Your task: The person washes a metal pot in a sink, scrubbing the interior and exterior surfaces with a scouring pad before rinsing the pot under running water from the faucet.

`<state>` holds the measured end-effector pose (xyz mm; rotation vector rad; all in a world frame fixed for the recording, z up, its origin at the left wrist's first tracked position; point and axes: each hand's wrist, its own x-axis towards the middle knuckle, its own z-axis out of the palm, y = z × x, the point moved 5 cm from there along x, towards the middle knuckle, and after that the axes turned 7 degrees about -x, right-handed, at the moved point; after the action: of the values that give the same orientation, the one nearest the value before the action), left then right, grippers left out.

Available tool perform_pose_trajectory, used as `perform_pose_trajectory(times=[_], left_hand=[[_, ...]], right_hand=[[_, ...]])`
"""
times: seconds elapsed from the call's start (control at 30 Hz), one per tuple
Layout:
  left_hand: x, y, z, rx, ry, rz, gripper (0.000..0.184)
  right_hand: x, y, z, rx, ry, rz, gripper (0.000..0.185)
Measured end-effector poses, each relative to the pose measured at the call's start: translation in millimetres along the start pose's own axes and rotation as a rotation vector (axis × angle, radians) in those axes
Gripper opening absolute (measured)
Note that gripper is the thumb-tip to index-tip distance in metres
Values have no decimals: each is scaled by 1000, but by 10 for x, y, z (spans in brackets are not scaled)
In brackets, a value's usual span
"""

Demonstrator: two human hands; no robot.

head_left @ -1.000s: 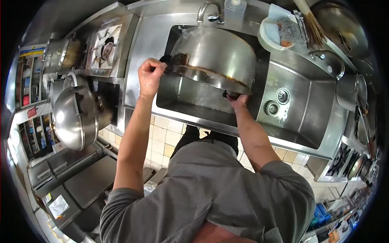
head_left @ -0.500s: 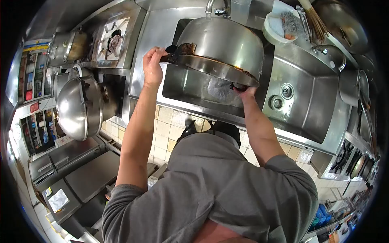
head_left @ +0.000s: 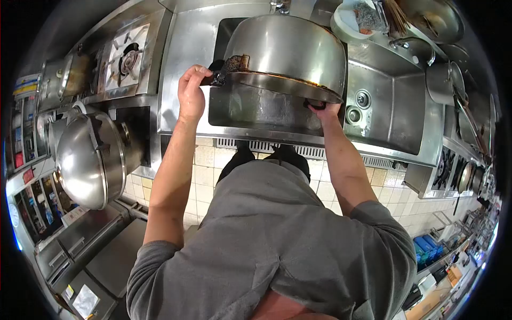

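"Where's the steel pot [head_left: 288, 50]?"
"Tilted over the sink [head_left: 261, 114]."
"Held how?"
"The left grip [head_left: 193, 88] is closed on one black handle [head_left: 217, 76] by the sink's left edge, the right grip [head_left: 325, 110] on the opposite handle [head_left: 311, 103]. That spread likely steadies so broad a load."

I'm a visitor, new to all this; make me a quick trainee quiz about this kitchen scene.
1. Fill in: the person's left grip holds the big pot by its dark ____.
2. True or false: the right grip is empty.
3. Which basin shows round drain fittings? A) the one under the pot; B) the one to its right.

Key: 1. handle. 2. False; it holds the pot's other side. 3. B, the right-hand basin.
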<state>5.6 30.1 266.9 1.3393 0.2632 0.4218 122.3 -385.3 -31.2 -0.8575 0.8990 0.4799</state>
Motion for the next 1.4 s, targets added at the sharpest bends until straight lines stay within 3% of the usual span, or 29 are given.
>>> perform_pose_trajectory(times=[0.17,0.23,0.3,0.37,0.5,0.57,0.63,0.7,0.73,0.8,0.87,0.9,0.97,1.07,1.1,1.17,1.27,1.4], left_hand=[[-40,71,310,204,-68,-178,26],[-24,-53,296,764,-359,-336,29],[-77,-127,319,720,-342,-262,34],[-174,-107,405,523,-212,-379,37],[-177,-6,579,421,-187,-361,35],[-169,-70,659,435,-128,-368,33],[-181,-129,685,239,41,-404,32],[-206,-311,625,176,68,-405,30],[-256,-376,627,51,127,-442,29],[-430,-466,799,-126,250,-523,27],[-538,-537,1001,-135,243,-539,25],[-548,-610,1036,-153,235,-524,24],[-564,-703,1040,-135,235,-508,24],[-575,-762,1047,-183,205,-517,22],[-588,-785,1033,-181,213,-531,22],[-599,-802,1008,-172,226,-532,21],[-604,-797,1009,-137,222,-564,20],[-606,-819,982,-112,200,-585,19]], right_hand=[[119,-68,-184,-189,108,54,53],[-55,-110,-79,-253,88,85,59],[-62,-135,-1,-309,66,115,64],[192,-121,-39,-489,37,34,65],[230,-338,303,-526,24,38,65],[642,-524,392,-562,-150,-226,65],[982,-587,441,-450,-97,-277,60],[1579,-515,291,-1069,-87,-496,46],[1240,-498,346,-1256,7,-639,38],[767,-255,405,-1564,-172,-332,49],[527,130,311,-1349,-255,-32,62],[646,254,331,-1359,-258,-28,62],[1042,502,271,-1748,-155,-309,73],[1206,592,194,-1715,-120,-415,70],[1241,620,159,-1720,-123,-397,70],[1296,626,218,-1555,-213,-385,52],[1495,693,221,-1592,-172,-310,41],[1621,588,372,-1754,-152,-400,43]])
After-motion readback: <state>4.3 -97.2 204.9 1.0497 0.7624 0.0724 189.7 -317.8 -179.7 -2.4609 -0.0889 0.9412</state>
